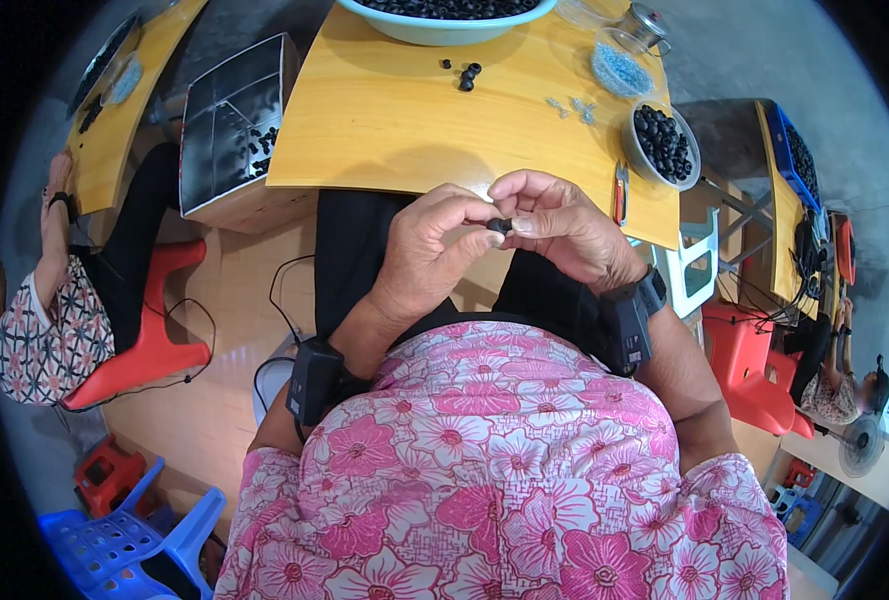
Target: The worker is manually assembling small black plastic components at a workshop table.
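Observation:
Just in front of the table's near edge, my two hands meet over my lap. A small black round part (500, 226) is pinched between them. My left hand (430, 245) has its thumb and forefinger closed on the part from the left. From the right, the thumb and fingertips of my right hand (570, 228) press against the same part. The fingers cover much of it, so its exact kind does not show. A few similar black pieces (469, 77) lie on the wooden table (375, 120) beyond my hands.
A pale basin (445, 30) of black parts stands at the table's far side. To the right are a tub of black parts (663, 145), a bowl of small clear-blue pieces (622, 70) and red-handled pliers (621, 192). A lined box (227, 140) stands left. Co-workers sit at both sides.

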{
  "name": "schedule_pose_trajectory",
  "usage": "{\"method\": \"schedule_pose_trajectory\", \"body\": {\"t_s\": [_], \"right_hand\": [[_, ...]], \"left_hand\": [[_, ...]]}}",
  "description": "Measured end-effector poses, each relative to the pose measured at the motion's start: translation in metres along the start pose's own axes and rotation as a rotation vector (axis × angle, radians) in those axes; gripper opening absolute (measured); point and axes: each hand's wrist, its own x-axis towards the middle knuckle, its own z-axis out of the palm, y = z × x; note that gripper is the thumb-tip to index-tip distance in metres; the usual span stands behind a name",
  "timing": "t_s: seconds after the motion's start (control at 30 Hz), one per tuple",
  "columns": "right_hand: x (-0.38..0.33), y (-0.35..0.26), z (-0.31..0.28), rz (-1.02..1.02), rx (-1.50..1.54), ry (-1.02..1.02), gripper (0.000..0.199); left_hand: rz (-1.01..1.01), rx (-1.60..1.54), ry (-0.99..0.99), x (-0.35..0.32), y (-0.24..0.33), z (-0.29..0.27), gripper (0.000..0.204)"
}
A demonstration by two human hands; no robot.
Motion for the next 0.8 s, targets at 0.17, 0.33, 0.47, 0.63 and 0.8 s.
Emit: {"method": "schedule_pose_trajectory", "body": {"t_s": [0.17, 0.33, 0.47, 0.63, 0.8], "right_hand": [[-0.0015, -0.0042, 0.0038, 0.137, 0.005, -0.018, 0.046], [-0.0020, -0.0044, 0.0046, 0.124, 0.008, -0.035, 0.049], [-0.0021, -0.0027, 0.0030, 0.075, -0.018, -0.019, 0.047], [-0.0016, -0.0006, -0.0008, 0.047, -0.064, 0.010, 0.051], [-0.0014, 0.0040, -0.0028, 0.112, -0.024, 0.057, 0.039]], "left_hand": [[0.038, 0.080, 0.012, 0.0012, 0.0016, 0.0005, 0.016], [0.074, 0.122, 0.020, 0.0007, 0.0008, 0.0002, 0.022], [0.054, 0.098, 0.016, -0.0002, -0.0017, 0.0021, 0.024], [0.021, 0.078, 0.028, 0.0018, -0.0055, 0.0043, 0.023], [0.022, 0.136, 0.032, 0.0029, -0.0062, 0.0031, 0.023]]}}
